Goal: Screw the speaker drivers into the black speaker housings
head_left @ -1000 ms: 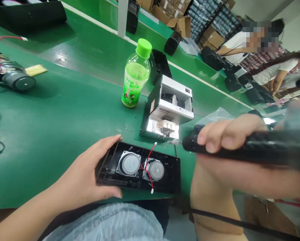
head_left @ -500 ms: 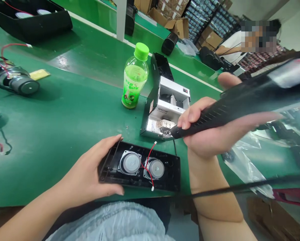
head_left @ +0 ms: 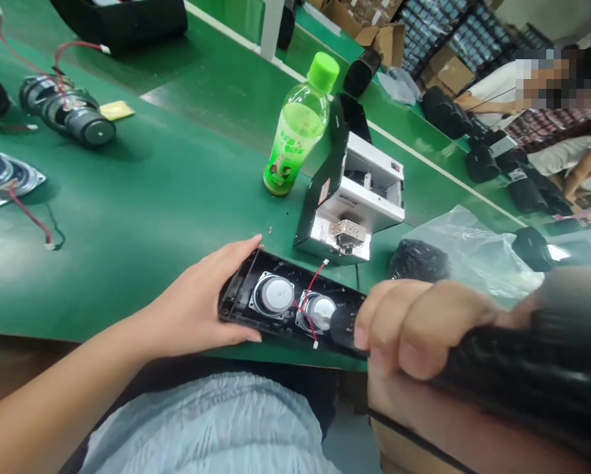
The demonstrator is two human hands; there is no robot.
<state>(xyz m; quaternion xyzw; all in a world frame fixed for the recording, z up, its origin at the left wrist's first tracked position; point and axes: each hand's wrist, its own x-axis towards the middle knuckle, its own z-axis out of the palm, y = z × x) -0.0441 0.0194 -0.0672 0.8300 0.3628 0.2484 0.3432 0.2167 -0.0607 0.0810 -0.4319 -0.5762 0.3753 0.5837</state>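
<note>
Fingers of the left hand (head_left: 201, 299) are gripping the left end of a black rectangular plastic panel (head_left: 282, 326) with two round silver speakers (head_left: 278, 294), presumably steadying it at the green bench's (head_left: 128, 263) near edge; the right hand (head_left: 424, 322) is clasping a thick black cylindrical tool (head_left: 517, 368) over the panel's right end.
</note>
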